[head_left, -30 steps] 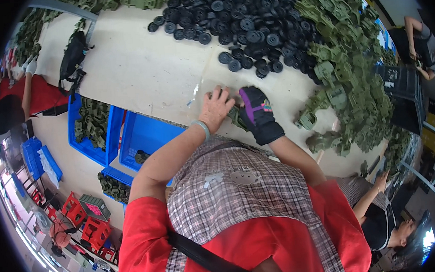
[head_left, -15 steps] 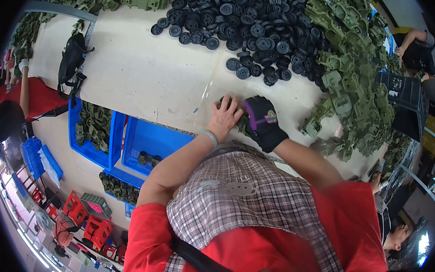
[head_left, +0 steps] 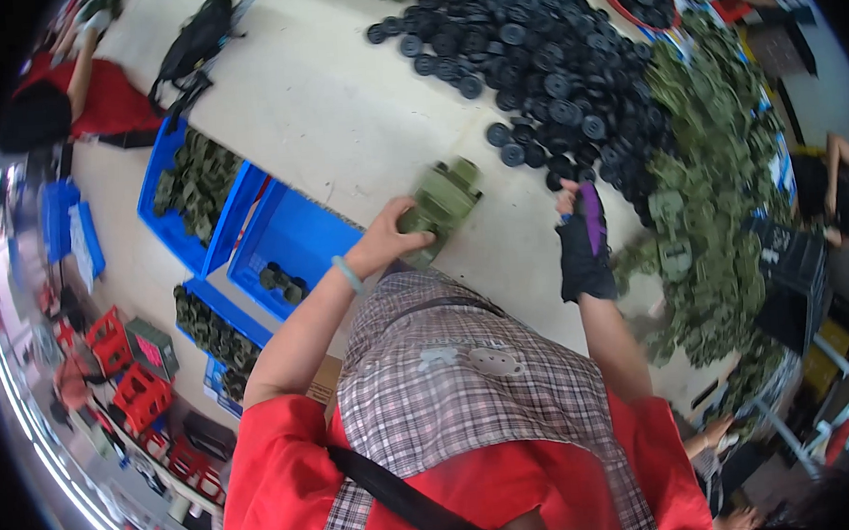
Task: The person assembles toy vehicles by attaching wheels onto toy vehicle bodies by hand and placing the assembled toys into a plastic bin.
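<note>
My left hand (head_left: 384,238) grips an olive-green plastic toy vehicle body (head_left: 445,201) by its near end, thumb on top, tilted over the pale table. The far end of that body is slightly blurred. At the near edge of a heap of black toy wheels (head_left: 539,73) is my right hand (head_left: 582,246), in a black and purple glove with bare fingertips. Its fingers are bent together around a black wheel (head_left: 561,170), though the hand partly hides the grasp.
More green bodies (head_left: 711,179) lie heaped along the right. Blue bins (head_left: 291,229) stand at the table's left edge, some with green parts in them. A red-rimmed basket (head_left: 638,21) of wheels is at the far right. A black bag (head_left: 199,41) lies far left; co-workers are on both sides.
My hands, earlier close together at the table's near edge, are now apart. The right has gone to the wheel heap; the left holds the green body raised into plain sight. The view has shifted.
</note>
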`<state>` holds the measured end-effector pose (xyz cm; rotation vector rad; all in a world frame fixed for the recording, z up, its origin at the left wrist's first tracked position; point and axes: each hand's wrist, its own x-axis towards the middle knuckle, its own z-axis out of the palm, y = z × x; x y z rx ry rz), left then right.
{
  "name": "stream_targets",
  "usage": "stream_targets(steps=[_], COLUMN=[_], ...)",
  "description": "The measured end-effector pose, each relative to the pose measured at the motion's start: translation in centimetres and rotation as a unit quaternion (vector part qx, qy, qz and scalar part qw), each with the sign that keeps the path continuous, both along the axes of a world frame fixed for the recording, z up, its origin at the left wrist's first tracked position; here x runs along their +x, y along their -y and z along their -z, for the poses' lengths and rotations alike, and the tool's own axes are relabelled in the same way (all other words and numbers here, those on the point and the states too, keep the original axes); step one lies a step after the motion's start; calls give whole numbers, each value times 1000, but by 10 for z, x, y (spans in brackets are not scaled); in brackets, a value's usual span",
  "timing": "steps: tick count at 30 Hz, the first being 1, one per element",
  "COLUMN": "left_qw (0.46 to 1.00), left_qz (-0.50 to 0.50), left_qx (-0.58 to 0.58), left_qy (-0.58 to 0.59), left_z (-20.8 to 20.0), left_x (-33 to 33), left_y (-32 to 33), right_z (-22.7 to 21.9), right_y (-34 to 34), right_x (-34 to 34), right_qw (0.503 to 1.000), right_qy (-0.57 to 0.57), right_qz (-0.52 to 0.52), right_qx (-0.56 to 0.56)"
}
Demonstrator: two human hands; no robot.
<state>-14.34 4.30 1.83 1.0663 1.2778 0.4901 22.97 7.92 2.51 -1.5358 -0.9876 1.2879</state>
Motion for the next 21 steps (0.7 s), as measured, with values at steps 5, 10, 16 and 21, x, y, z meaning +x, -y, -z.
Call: stream_targets(steps=[5,10,16,21], left_qw=[892,825,757,683], left_qz=[-252,-440,-558,-613], left_qx=[-201,-194,-306,-393], left_qy=[317,296,149,56], left_z=[-15,32,150,239], left_x=[-89,-141,-174,-221], left_y=[55,139,216,242], right_z=[24,41,50,25], right_y=[35,57,61,48], right_x=[-12,-41,-38,-57], right_qw=[986,936,912,887], right_qy=[126,250,279,315], right_qz=[-103,-246,-300,-322], right_qx=[-40,-14,-9,-101])
